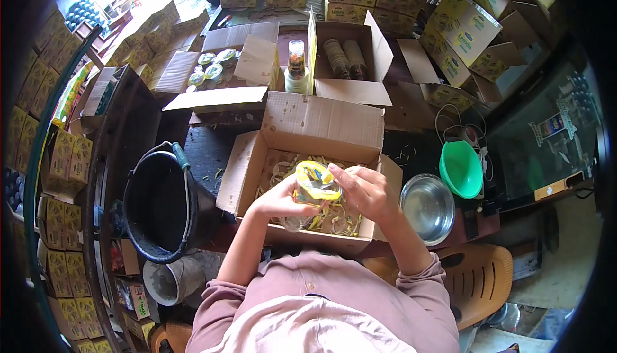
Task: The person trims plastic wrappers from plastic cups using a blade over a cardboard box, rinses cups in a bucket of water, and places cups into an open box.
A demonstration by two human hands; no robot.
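My left hand (283, 200) is wrapped round a small clear plastic cup with a yellow printed lid (319, 181), held tilted over an open cardboard box (321, 119). The fingers of my right hand (365, 191) are pinched together at the right edge of the lid, on a small yellow piece. Inside the box, below my hands, lie thin yellow and green strips (334, 222) and clear plastic pieces.
A black bucket (138, 205) stands at the left, a metal bowl (427, 209) and a green bowl (461, 169) at the right. Behind are an open box of lidded cups (214, 70), a box with stacked cups (346, 59) and many cartons (459, 28).
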